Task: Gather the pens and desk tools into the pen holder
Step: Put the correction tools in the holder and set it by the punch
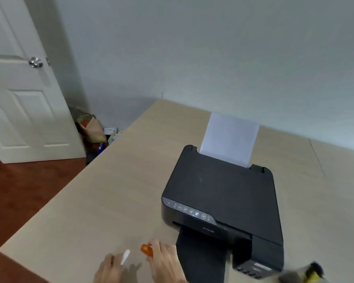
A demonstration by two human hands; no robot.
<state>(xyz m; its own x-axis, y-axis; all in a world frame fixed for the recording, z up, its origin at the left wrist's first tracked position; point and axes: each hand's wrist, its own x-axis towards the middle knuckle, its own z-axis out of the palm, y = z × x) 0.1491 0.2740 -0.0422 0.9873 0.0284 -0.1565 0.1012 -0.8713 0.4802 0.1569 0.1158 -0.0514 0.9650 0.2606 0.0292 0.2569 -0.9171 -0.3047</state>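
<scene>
The right hand [166, 260], low at the near edge of the surface [114, 180], is closed around a small orange translucent tool [146, 250], whose rounded end pokes out past the fingers toward the left. What kind of tool it is cannot be told from the blur. The left hand [107, 269] sits just beside it, nearer the surface's near left corner, with a slim white pen-like piece [125, 255] pinched at its fingertips and slanting up and away. Both hands are clamped on their items and both items look lifted or barely off the wood.

Both pieces look light, stiff plastic, smooth enough to slip. A grip around the middle of each barrel should steady them better than a tip hold, and neither seems fragile.

Just right of the right hand, a black printer [223, 199] occupies the middle of the surface, its output tray reaching toward the near edge and a white sheet [229, 137] standing in the rear feed. At the near right corner a blurred dark and yellow object [307, 271] shows; it may be the pen holder, but that cannot be confirmed.
</scene>
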